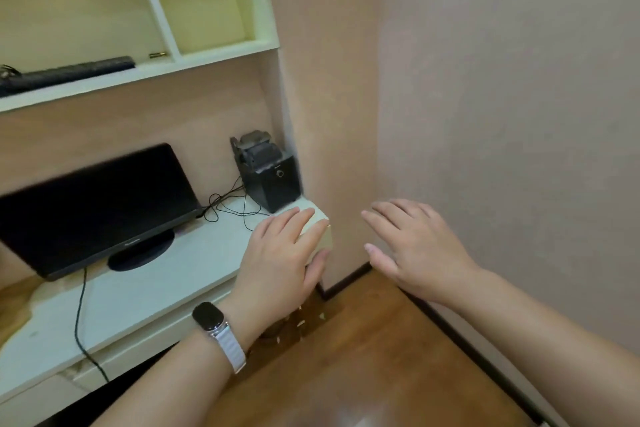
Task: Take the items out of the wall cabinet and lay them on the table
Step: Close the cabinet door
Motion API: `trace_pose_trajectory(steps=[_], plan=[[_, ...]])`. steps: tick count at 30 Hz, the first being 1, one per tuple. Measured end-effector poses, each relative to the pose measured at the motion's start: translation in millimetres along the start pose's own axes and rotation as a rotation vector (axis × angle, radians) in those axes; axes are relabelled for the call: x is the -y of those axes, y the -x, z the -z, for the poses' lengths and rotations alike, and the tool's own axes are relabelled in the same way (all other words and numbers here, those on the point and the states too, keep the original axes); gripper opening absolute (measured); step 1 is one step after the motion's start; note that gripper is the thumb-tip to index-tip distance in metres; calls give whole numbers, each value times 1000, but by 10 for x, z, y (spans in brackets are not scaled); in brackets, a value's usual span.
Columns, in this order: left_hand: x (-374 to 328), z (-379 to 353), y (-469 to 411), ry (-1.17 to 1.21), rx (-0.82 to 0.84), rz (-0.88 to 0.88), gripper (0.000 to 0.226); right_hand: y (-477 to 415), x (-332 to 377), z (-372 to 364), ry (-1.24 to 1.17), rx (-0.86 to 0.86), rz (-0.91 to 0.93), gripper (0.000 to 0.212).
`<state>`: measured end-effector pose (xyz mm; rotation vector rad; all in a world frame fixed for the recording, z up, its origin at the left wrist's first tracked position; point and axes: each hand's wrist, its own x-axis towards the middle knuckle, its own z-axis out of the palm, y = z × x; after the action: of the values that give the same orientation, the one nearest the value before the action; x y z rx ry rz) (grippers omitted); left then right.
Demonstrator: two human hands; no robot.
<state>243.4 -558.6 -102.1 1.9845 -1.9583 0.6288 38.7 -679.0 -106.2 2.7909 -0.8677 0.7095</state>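
Note:
The white wall cabinet hangs at the upper left with open compartments. On its lower shelf lie a long black keyboard and a small brass-coloured item. The right compartment looks bare. Below stands the white table. My left hand, with a watch on the wrist, rests flat on the table's right corner, fingers apart, holding nothing. My right hand hovers in the air to the right of that corner, fingers spread, holding nothing.
A black monitor stands on the table at left, its cable running off the front edge. A black speaker with a gadget on top sits at the back right, thin wires beside it. A pink wall is at right, wooden floor below.

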Motion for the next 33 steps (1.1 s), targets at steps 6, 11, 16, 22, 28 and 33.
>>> trace_pose_trajectory(steps=[6, 11, 16, 22, 28, 33], plan=[[723, -351, -579, 27, -35, 10, 43, -887, -63, -276, 22, -7, -13, 55], [1510, -555, -1155, 63, -128, -20, 41, -1805, -109, -448, 82, -35, -42, 55], [2168, -752, -1764, 56, -239, -62, 37, -2561, -148, -604, 121, -90, -95, 55], [2575, -853, -2306, 47, -307, -90, 35, -3147, -302, -728, 119, -135, -116, 54], [2894, -819, -2820, -8, -346, -67, 38, -3681, -562, -832, 76, -223, -101, 53], [3053, -809, -3256, -103, -334, -44, 41, -4217, -842, -883, 20, -266, -50, 54]])
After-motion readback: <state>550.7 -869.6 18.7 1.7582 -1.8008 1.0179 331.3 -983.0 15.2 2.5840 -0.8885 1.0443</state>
